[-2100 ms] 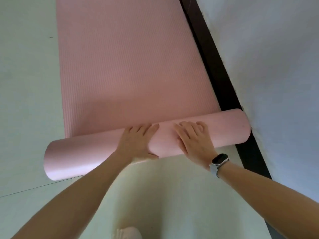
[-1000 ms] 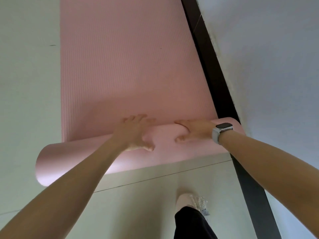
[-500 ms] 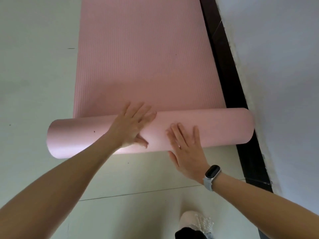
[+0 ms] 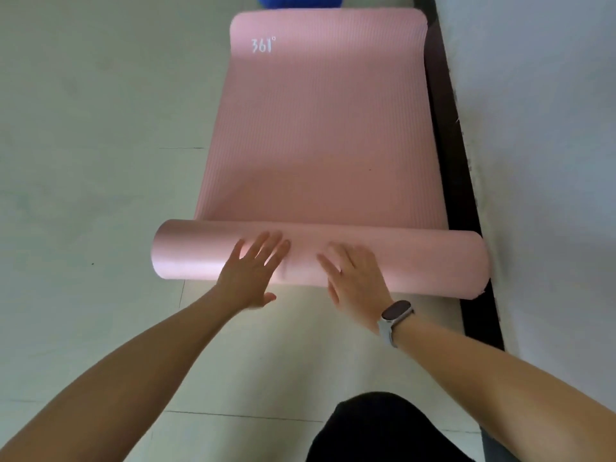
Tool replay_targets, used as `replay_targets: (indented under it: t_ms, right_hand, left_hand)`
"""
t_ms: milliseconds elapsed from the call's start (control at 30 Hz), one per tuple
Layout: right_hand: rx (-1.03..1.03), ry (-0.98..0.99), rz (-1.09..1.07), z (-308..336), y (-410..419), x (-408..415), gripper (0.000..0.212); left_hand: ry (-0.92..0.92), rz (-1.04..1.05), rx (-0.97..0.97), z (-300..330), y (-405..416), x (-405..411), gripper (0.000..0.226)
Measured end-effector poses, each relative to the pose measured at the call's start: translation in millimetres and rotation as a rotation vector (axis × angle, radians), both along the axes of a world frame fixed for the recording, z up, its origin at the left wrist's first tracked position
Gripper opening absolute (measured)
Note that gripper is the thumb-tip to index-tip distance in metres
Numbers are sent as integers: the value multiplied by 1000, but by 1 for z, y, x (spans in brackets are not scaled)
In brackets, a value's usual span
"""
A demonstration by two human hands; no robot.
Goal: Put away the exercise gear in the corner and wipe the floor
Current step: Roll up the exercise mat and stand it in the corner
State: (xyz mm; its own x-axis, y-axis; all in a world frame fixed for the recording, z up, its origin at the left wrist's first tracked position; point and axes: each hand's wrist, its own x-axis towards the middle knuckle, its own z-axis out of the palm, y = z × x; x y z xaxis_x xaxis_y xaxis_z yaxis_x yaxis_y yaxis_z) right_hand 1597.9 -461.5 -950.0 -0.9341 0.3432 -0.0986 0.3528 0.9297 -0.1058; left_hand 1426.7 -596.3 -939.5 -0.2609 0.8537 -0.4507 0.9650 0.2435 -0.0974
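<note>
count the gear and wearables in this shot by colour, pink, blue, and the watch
pink: 1, the yoga mat, part rolled
blue: 1, an object past the mat's far end, mostly cut off
grey-banded watch: 1
total: 3

Both arms outstretched, left hand (image 4: pixel 250 272) and right hand (image 4: pixel 357 282) flat, fingers spread.

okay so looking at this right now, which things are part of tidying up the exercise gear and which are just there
Part of the job:
pink yoga mat, half rolled
left hand and right hand, flat on the roll
blue item beyond the mat's far end, probably gear
tiled floor, to be wiped

Just there:
smartwatch
black skirting
white wall
</note>
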Motion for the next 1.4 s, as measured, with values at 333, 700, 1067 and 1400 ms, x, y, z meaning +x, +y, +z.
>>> replay_targets:
  t_ms: [333, 700, 1067, 1400]
  right_hand:
    - [-16, -386, 65, 15, 48, -43, 56]
    - [31, -277, -173, 28, 104, -134, 41]
    - [-190, -719, -349, 37, 159, -189, 62]
    - [-252, -639, -307, 56, 176, -224, 53]
  left_hand:
    - [-176, -63, -273, 24, 37, -41, 94]
    - [-291, 6, -9, -26, 139, -151, 109]
    - [-171, -176, 730, -19, 151, -178, 38]
    - [-197, -224, 218, -25, 185, -232, 119]
